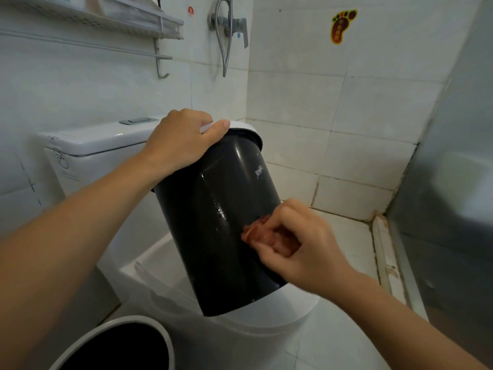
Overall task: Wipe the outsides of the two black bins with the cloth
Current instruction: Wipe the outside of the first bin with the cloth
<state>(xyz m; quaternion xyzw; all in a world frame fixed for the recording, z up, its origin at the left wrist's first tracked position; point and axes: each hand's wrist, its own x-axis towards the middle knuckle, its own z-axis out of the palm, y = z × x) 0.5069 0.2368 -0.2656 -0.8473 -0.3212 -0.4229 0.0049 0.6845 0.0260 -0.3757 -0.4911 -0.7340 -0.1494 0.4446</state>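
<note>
Two black bins are here in a small bathroom of glossy white wall tiles with stained grout. A white ceramic toilet (112, 145) fills the middle, its cistern at 9 o'clock carrying a grey flush button (138, 120). A chrome shower mixer tap (231, 24) with a looped hose hangs at 12 o'clock, a white perforated wall shelf (106, 17) sits at 11 o'clock, and a yellow foot-shaped warning sticker (342, 25) is stuck at 1 o'clock. The white tiled floor (346, 340) is grimy along the edge at 3 o'clock.

The tall black plastic cylindrical bin (221, 222) is held tilted over the closed toilet lid, its top leaning towards 12 o'clock and its base low, just above or on the lid; I cannot tell which. Its smooth side shines with wet drops and bears a whitish smear near the top. A white ring caps its rim.

The left hand (178, 140) grips that rim, fingers curled over the top and thumb along the edge. The right hand (296, 244) pinches a small crumpled reddish-brown cloth (257, 232), fingers closed on it, pressed against the bin's lower side.

The second round black bin with a pale grey rim (120, 343) stands at 7 o'clock, only partly in sight.
</note>
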